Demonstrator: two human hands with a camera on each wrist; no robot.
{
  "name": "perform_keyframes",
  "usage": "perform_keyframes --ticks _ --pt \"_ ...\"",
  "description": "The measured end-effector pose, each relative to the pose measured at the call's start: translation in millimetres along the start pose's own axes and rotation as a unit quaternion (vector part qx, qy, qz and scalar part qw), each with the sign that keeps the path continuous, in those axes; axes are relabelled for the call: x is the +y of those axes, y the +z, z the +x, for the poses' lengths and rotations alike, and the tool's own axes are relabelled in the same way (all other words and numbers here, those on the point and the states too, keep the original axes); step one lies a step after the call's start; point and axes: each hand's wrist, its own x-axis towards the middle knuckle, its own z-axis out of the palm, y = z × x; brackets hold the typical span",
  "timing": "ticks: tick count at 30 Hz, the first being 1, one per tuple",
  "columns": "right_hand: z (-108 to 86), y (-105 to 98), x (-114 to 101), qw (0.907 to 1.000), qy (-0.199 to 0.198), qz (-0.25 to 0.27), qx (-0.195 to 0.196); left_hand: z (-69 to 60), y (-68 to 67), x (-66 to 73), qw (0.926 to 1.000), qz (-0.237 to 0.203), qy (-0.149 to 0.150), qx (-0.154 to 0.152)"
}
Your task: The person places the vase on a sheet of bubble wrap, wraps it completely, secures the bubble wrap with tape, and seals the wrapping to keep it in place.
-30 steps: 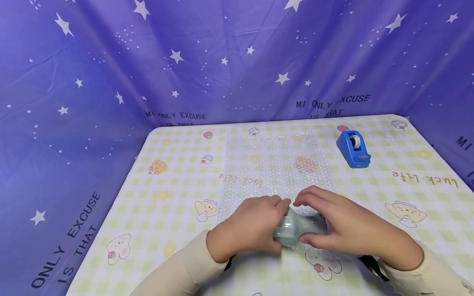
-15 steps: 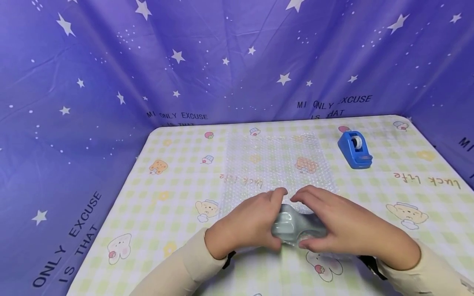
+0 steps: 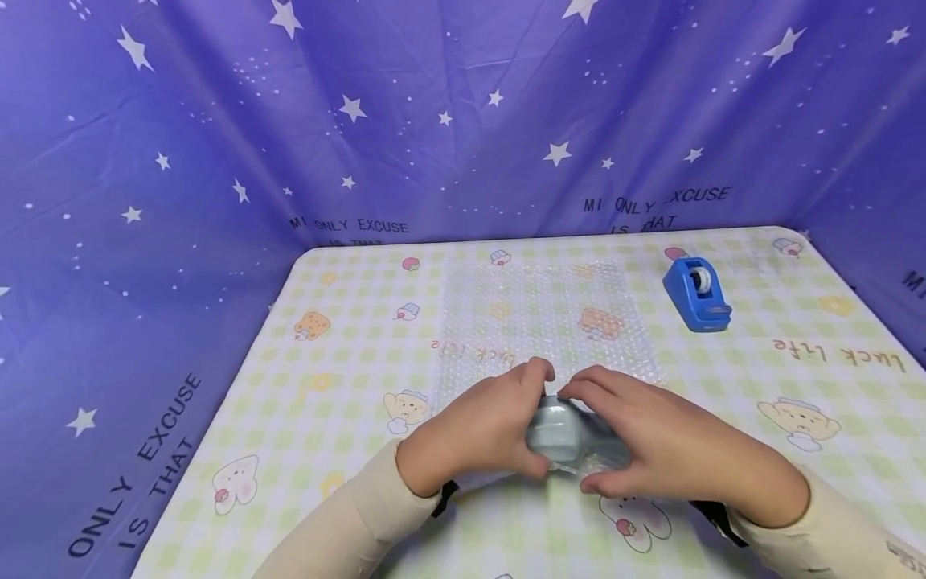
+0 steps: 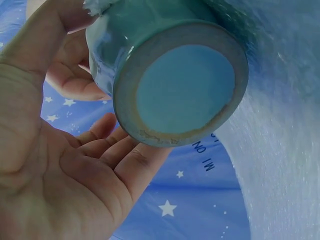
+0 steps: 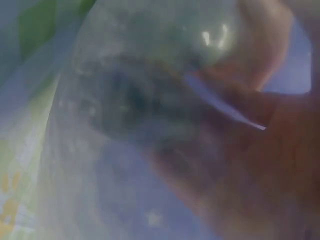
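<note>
A glossy grey-green ceramic vase [image 3: 555,433] lies on its side over the near part of the bubble wrap [image 3: 531,301]. My left hand [image 3: 477,426] holds its base end, fingers behind and thumb in front. In the left wrist view the round base [image 4: 185,90] faces the camera, with the fingers of my left hand [image 4: 85,170] at its rim. My right hand [image 3: 669,442] curls round the other end, its thumb low at the front. A blurred right wrist view shows clear film over the vase [image 5: 145,100], with my right hand [image 5: 250,160] against it.
A blue tape dispenser [image 3: 698,296] with a white roll stands at the back right of the table. A green-and-white checked cloth [image 3: 289,426] with cartoon prints covers the tabletop. Purple curtains [image 3: 405,145] with white stars hang behind and beside the table.
The vase has turned slightly and shifted a little to the left, so less of its side shows. Both hands have moved slightly with it, and my right fingertips are closer over it.
</note>
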Motion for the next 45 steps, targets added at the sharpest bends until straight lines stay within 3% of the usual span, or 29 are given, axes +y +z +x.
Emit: perform_keyframes --ticks 7,15,22,29,36,45 --pt "-2.0 4.3 0.7 0.9999 0.005 -0.01 0.004 3.5 1.9 -4.4 0.9997 -0.009 0.017 0.015" --pt "1.7 8.8 -0.1 0.9999 -0.001 -0.005 0.009 2.8 0.5 -6.5 0.9998 -0.008 0.004 0.018" --pt "2.8 12.0 -0.1 0.9997 -0.004 -0.018 0.015 1.3 2.1 -7.5 0.9994 0.006 0.015 0.032" --pt "4.2 12.5 1.2 0.9994 -0.002 -0.027 0.021 1.7 1.8 -7.4 0.9977 0.043 0.027 0.045" --pt "4.7 13.8 2.2 0.9995 0.002 -0.025 0.022 0.1 -3.7 -6.1 0.991 0.107 0.041 0.069" --pt "5.3 12.6 1.6 0.9996 0.002 -0.02 0.022 -5.7 -14.2 -3.8 0.9909 0.11 0.035 0.07"
